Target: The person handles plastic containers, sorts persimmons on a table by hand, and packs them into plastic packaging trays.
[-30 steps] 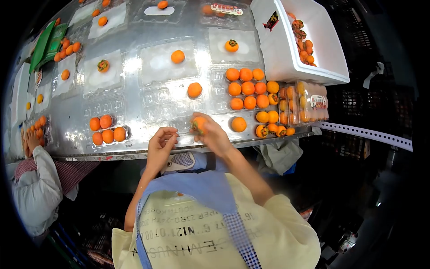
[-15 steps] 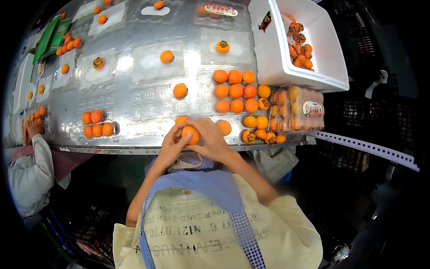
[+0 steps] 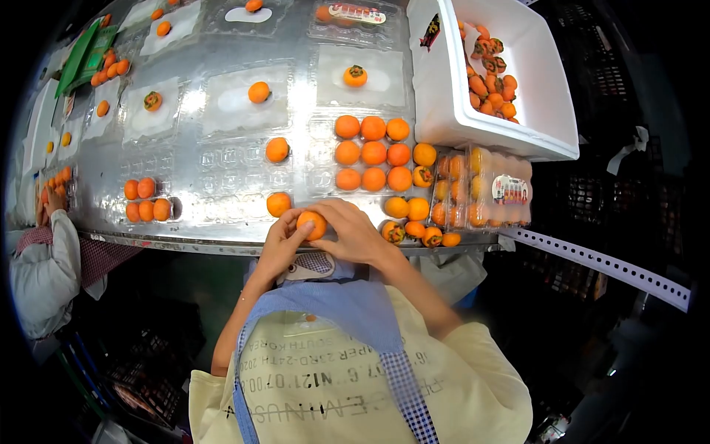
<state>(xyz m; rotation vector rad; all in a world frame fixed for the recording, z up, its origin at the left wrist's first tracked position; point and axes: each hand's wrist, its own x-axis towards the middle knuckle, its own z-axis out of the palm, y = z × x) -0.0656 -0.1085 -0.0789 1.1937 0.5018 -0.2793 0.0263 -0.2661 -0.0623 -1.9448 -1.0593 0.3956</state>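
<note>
Between my two hands, at the table's front edge, is an orange persimmon [image 3: 313, 224]. My left hand [image 3: 279, 243] grips it from the left, the thumb across its face. My right hand [image 3: 349, 231] curls round its far and right side. A single persimmon [image 3: 279, 203] lies just beyond my left fingers on the metal table. To the right of my hands, several loose persimmons [image 3: 418, 209] lie near the edge, some with the green calyx up. Beyond them, a clear plastic tray holds rows of persimmons [image 3: 373, 153].
A white foam box [image 3: 494, 137] with persimmons stands at the back right. In front of it are closed clear packs [image 3: 499, 185]. Flat trays, some with one persimmon, cover the metal table [image 3: 244, 126]. At far left a co-worker's sleeve [image 3: 58, 259] reaches in.
The view has shifted, so the table's contents appear further left. My hands still hold the persimmon. The loose persimmon beside my right hand is now out of sight.
</note>
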